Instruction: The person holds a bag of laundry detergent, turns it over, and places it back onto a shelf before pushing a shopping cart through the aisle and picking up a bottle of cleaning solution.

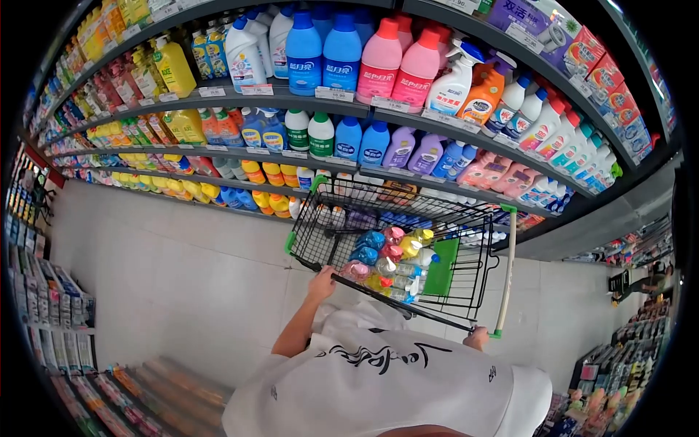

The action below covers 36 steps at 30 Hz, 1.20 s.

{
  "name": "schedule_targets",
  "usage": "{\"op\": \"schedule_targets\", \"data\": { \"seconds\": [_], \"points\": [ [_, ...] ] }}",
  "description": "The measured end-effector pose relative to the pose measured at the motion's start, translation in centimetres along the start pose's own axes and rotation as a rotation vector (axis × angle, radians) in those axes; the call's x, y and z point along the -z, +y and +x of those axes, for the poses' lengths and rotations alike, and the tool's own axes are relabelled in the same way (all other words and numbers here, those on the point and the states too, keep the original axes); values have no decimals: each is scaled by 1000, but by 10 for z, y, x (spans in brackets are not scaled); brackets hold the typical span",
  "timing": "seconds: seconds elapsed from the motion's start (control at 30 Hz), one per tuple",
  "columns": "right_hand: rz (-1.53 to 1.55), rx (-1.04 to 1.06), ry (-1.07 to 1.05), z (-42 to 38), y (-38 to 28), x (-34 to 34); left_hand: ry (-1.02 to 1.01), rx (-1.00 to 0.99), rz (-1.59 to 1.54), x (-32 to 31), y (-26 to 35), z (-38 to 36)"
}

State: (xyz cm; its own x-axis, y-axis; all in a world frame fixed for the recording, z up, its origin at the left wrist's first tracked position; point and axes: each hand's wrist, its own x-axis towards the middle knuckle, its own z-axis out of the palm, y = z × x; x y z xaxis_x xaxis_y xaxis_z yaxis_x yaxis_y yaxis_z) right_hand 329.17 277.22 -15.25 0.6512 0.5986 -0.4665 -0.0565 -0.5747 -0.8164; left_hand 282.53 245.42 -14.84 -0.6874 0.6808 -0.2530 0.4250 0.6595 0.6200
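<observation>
A black wire shopping cart [451, 315] with green corner pieces stands sideways in front of me. My left hand [322, 284] is closed round the cart's near rim, toward its front end. Close to the handle [507, 277], my right hand [478, 338] grips the near rear corner; its fingers are partly hidden. Several bottles lie in the basket: blue-capped ones, a blue bottle [363, 255], a pink bottle [356, 271], a yellow bottle [411, 246] and clear ones. A green panel [440, 268] sits beside them at the handle end.
Long curved-looking shelves [408, 113] of cleaning bottles run beyond the cart, close to its far side. Pale tiled floor [182, 255] spreads to the left. Other stocked shelves [51, 291] stand at left and lower right. A person [644, 282] is at the far right.
</observation>
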Motion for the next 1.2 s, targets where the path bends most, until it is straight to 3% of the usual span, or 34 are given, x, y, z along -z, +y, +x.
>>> {"op": "schedule_targets", "data": {
  "seconds": [0.4,1.2],
  "points": [
    [-100,-32,-140,-61,17,2,158,84,25,12,-36,0],
    [-51,50,-267,-187,25,14,21,173,151,89,-91,-14]
  ]
}}
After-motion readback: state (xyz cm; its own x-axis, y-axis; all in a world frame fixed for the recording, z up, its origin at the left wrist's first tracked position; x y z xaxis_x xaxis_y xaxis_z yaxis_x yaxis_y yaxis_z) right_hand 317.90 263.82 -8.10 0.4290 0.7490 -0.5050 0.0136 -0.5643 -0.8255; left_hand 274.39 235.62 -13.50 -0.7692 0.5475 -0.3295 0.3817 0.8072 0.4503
